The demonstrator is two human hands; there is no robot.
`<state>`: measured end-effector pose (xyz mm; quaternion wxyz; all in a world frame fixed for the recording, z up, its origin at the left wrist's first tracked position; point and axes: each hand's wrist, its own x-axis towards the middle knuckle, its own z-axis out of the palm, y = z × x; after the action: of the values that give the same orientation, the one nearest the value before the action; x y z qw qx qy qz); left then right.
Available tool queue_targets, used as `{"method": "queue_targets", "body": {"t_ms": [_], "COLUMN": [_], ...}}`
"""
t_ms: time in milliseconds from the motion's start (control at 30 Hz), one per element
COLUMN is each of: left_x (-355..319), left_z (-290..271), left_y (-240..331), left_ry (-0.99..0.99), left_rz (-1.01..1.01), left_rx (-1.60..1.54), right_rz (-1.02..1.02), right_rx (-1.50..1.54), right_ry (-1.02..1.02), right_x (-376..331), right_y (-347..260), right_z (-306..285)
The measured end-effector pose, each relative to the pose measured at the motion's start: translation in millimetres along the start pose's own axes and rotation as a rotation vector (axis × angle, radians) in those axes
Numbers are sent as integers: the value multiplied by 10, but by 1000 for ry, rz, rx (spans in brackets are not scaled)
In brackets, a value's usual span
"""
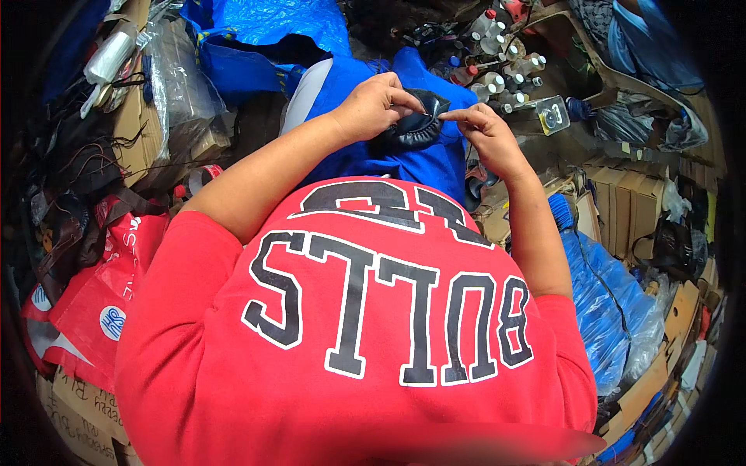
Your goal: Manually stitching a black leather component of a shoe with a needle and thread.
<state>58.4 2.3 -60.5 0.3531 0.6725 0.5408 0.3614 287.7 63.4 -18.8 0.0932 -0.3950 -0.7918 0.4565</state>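
A shiny black leather-like piece (417,138) with a gathered, puckered edge rests on the blue cloth (350,165) over my lap. It resembles a shoe upper, but its exact kind is unclear. My left hand (374,107) grips its upper left side between thumb and fingers. Just right of it, my right hand (491,133) is closed in a pinch, with its fingertips level with the piece's upper edge. Whatever lies in that pinch is too fine to make out. A small pale speck shows between the two hands.
Several small bottles (491,81) with white and red caps stand at the far right, near a clear container (552,115). Blue plastic wrapping (606,299) and cardboard (625,202) lie to the right. A red bag (97,311) and plastic-covered cardboard (183,89) are on the left.
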Motion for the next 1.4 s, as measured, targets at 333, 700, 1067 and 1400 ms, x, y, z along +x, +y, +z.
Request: {"method": "queue_targets", "body": {"t_ms": [333, 700, 1067, 1400], "left_x": [17, 36, 43, 189], "left_z": [-3, -50, -29, 10], "left_y": [7, 63, 34, -56], "left_ry": [-23, -24, -30, -131], "left_rz": [-8, 71, 75, 54], "left_rx": [-60, 17, -12, -88], "right_rz": [15, 1, 1, 89], "right_rx": [53, 19, 97, 350], "right_ry": [-20, -46, -78, -161], "right_x": [14, 75, 88, 99], "right_y": [8, 40, 116, 137], "right_z": [-21, -42, -39, -42]}}
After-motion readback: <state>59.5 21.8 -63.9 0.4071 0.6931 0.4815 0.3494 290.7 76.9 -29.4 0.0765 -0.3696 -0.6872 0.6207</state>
